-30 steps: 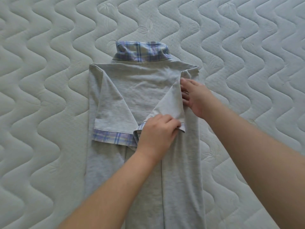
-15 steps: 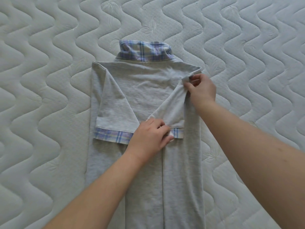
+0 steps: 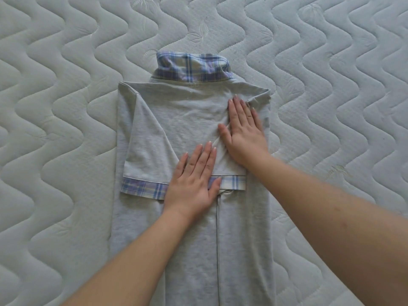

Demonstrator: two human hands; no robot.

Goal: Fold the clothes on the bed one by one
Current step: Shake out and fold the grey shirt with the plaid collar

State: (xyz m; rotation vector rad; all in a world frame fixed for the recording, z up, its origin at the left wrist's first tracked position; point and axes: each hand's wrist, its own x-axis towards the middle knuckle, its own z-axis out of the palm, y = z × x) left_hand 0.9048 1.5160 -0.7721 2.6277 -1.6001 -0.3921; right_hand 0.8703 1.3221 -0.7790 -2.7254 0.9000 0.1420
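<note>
Grey shirt [image 3: 194,228] lies face down on the bed [image 3: 55,129], both sleeves already folded in. Left hand [image 3: 193,180] and right hand [image 3: 242,133] press flat, fingers straight, gripping nothing. Bottom-up fold still left, probably; hem's out of frame.

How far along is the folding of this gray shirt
Done: both long sides of the gray shirt are folded in, and both plaid-cuffed sleeves lie across its back. In hand: the left hand and right hand press flat on the right sleeve. Left: folding the long lower part up toward the plaid collar.
</note>
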